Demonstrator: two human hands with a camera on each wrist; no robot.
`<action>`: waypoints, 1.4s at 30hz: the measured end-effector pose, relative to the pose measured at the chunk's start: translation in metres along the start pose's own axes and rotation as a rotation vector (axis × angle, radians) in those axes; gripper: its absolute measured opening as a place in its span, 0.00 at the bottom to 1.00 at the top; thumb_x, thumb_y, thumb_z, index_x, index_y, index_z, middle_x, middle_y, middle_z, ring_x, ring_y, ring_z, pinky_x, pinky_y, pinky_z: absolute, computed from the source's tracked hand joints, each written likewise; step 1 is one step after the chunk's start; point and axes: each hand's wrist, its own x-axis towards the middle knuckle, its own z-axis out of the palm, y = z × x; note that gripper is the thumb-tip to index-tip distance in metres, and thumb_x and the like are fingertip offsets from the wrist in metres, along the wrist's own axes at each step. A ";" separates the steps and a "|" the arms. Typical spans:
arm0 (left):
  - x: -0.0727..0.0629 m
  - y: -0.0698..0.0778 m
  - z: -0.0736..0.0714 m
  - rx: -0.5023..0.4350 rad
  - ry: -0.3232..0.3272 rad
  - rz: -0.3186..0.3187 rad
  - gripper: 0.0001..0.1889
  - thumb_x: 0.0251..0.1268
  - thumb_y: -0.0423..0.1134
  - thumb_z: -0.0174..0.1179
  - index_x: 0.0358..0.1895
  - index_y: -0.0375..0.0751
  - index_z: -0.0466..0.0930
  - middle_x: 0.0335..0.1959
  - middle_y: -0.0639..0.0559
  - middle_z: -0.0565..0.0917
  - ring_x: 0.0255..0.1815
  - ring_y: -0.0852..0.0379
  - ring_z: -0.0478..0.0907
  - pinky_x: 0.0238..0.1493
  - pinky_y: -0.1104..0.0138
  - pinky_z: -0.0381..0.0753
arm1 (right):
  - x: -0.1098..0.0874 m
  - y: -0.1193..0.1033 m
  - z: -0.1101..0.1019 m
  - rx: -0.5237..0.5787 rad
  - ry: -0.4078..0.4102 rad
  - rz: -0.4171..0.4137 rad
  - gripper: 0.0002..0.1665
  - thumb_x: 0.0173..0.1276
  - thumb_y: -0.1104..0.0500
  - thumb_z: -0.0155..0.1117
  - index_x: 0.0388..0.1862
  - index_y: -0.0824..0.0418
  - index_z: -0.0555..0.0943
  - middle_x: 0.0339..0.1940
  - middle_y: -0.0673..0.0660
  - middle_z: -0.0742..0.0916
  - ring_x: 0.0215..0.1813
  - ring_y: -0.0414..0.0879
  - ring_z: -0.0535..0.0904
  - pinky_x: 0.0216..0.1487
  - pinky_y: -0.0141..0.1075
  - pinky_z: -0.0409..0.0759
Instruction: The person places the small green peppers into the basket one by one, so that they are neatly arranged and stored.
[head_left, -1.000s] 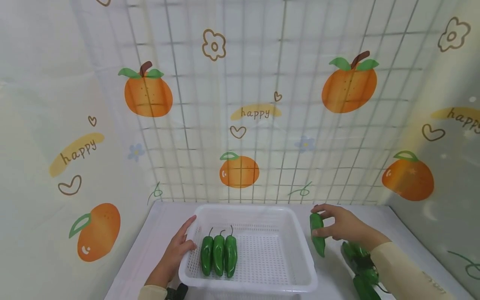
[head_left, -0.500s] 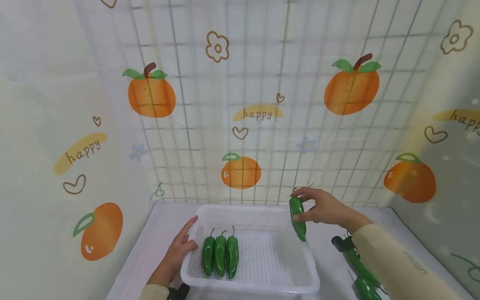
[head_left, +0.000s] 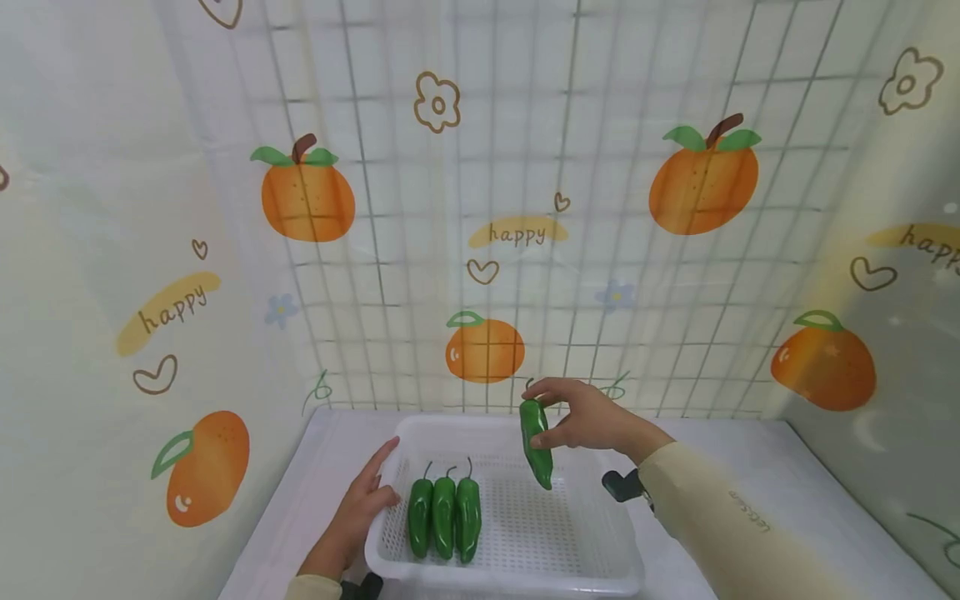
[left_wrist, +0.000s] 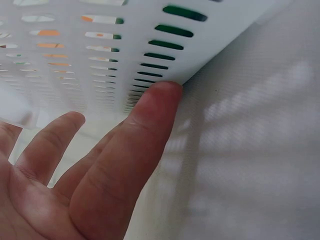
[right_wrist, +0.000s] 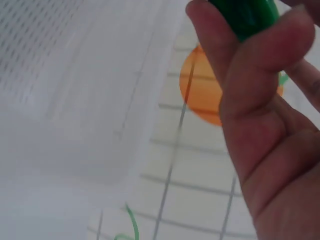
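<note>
My right hand [head_left: 592,417] pinches a green chili pepper [head_left: 536,442] between thumb and fingers. The pepper hangs stem up, slightly tilted, over the right half of a white plastic basket [head_left: 510,575]. In the right wrist view, part of the green chili pepper [right_wrist: 250,15] shows between the fingers. Three more green peppers [head_left: 444,518] lie side by side inside the basket at its left, stems pointing away. At the basket's left side rests my left hand [head_left: 356,508], fingers extended. The left wrist view shows its thumb [left_wrist: 150,115] against the slotted basket wall [left_wrist: 200,40].
A white cloth-covered table [head_left: 720,483] carries the basket. Behind it hangs a curtain [head_left: 517,167] printed with oranges and grid lines. Dark wrist cameras are strapped to both wrists, the right one [head_left: 622,486] close to the basket's right rim.
My right hand has carried the green chili pepper leftward from beside the basket, over its right rim, to above its inside. The left hand has stayed at the basket's left side.
</note>
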 end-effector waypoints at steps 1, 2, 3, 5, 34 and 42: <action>0.001 0.000 -0.001 -0.002 -0.001 0.001 0.48 0.61 0.28 0.53 0.86 0.64 0.54 0.82 0.38 0.63 0.73 0.30 0.71 0.55 0.45 0.85 | 0.003 -0.001 0.004 0.015 0.000 -0.005 0.42 0.53 0.52 0.88 0.67 0.46 0.80 0.65 0.63 0.81 0.37 0.50 0.89 0.39 0.48 0.86; 0.001 0.001 -0.001 -0.002 -0.003 0.005 0.48 0.61 0.28 0.53 0.86 0.64 0.54 0.82 0.38 0.63 0.73 0.30 0.71 0.55 0.44 0.85 | 0.005 -0.002 0.008 0.025 0.001 -0.008 0.42 0.53 0.51 0.88 0.67 0.45 0.80 0.65 0.62 0.81 0.37 0.50 0.89 0.38 0.48 0.86; 0.002 0.001 -0.002 0.000 -0.003 0.010 0.48 0.61 0.28 0.53 0.86 0.64 0.53 0.82 0.37 0.63 0.72 0.30 0.71 0.55 0.44 0.85 | 0.008 -0.002 0.013 0.037 0.001 -0.013 0.41 0.53 0.51 0.88 0.67 0.45 0.80 0.65 0.62 0.82 0.37 0.50 0.89 0.38 0.48 0.86; 0.002 0.001 -0.003 -0.004 -0.003 0.011 0.48 0.62 0.28 0.53 0.86 0.63 0.54 0.81 0.36 0.63 0.71 0.30 0.72 0.54 0.44 0.85 | 0.013 -0.001 0.022 0.066 -0.008 -0.027 0.41 0.53 0.51 0.88 0.67 0.45 0.80 0.65 0.61 0.82 0.37 0.51 0.88 0.39 0.48 0.86; 0.006 -0.005 -0.006 -0.005 -0.022 0.011 0.48 0.64 0.30 0.54 0.87 0.62 0.51 0.82 0.34 0.61 0.70 0.30 0.73 0.53 0.44 0.85 | 0.050 0.028 0.100 0.141 -0.176 -0.133 0.39 0.53 0.50 0.88 0.65 0.43 0.82 0.69 0.59 0.78 0.38 0.51 0.89 0.39 0.47 0.85; 0.004 -0.001 -0.004 -0.004 -0.032 0.016 0.47 0.64 0.29 0.52 0.87 0.60 0.50 0.81 0.34 0.63 0.71 0.30 0.73 0.55 0.44 0.85 | 0.050 0.038 0.102 0.078 -0.228 -0.122 0.38 0.49 0.53 0.90 0.60 0.47 0.82 0.60 0.58 0.84 0.45 0.53 0.87 0.40 0.46 0.85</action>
